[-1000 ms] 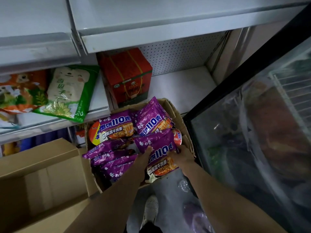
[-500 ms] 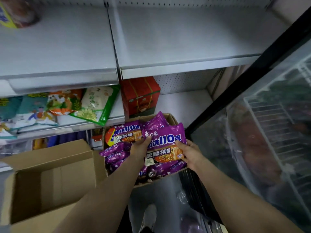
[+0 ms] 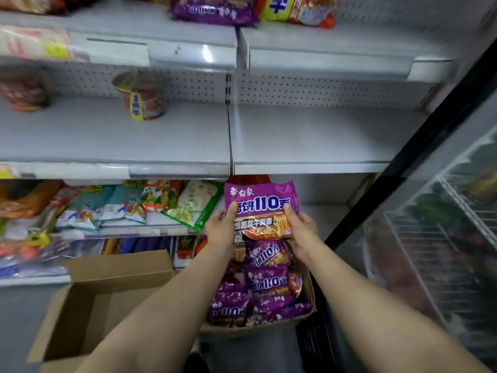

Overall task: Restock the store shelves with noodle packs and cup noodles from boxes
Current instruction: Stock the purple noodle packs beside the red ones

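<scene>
1. Right now I have the purple noodle pack lifted in front of the shelving, the left hand pinching its left edge with thumb on the face, the right hand pinching its right edge the same way. It hangs above the open box of matching packs, just below the lip of the middle shelf.

2. My grip is only on the slick film at the two side edges, so I judge a slip likely if I let go with one hand to reach; the pack would drop back into the box or onto the floor.

3. Raising it straight up risks catching its top seam under the shelf lip, which could crumple the brittle noodle cake inside.

4. If I aim for the upper shelf, where a similar purple pack lies, the reach is long and I could nudge the neighbouring red-and-yellow pack off the edge.

5. Swinging left could knock over the cup noodle standing alone on the middle shelf.

6. An empty cardboard box sits by my left arm; stepping forward could kick it.
</scene>
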Available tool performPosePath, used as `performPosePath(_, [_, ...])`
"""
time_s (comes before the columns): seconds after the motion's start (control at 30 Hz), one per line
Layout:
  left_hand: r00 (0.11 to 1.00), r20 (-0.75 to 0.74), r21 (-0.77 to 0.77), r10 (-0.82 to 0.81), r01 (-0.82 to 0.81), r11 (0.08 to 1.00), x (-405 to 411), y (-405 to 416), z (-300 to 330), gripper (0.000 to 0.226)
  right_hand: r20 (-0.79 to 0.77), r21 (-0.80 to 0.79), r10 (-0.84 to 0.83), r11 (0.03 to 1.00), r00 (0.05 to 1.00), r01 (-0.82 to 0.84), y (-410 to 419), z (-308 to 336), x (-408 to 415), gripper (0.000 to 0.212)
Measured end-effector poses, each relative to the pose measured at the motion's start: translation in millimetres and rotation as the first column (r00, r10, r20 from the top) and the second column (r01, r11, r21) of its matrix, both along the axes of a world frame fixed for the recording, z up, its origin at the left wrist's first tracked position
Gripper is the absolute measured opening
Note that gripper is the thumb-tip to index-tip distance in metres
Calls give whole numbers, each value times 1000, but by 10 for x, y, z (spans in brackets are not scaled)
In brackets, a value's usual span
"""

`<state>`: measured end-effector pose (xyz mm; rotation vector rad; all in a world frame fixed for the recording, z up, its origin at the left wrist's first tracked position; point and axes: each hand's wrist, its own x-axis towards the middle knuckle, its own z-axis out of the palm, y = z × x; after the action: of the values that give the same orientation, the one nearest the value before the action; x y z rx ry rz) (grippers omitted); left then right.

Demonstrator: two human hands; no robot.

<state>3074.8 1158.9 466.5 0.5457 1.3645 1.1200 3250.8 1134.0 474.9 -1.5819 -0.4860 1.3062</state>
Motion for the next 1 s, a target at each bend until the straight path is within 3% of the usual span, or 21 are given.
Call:
performPosePath(0.23, [987, 35, 115, 157, -160, 980, -257, -21, 570, 26, 229, 162, 38, 984, 973, -76, 134, 565, -333, 30])
performPosePath(0.47, [973, 43, 242, 226, -229, 943, -459, 37, 1146, 24, 262, 322, 29, 940, 965, -115, 244, 1172, -498, 36])
performPosePath(0.6, [968, 6, 328, 252, -240, 914, -609, 67, 1417, 26, 171, 380, 50, 918, 984, -112, 306, 1471, -611, 35])
performPosePath(1.0, [949, 147, 462, 279, -315, 829, -931, 134, 2378, 22, -116, 485, 144, 872, 983, -71, 550, 2352, -924, 41])
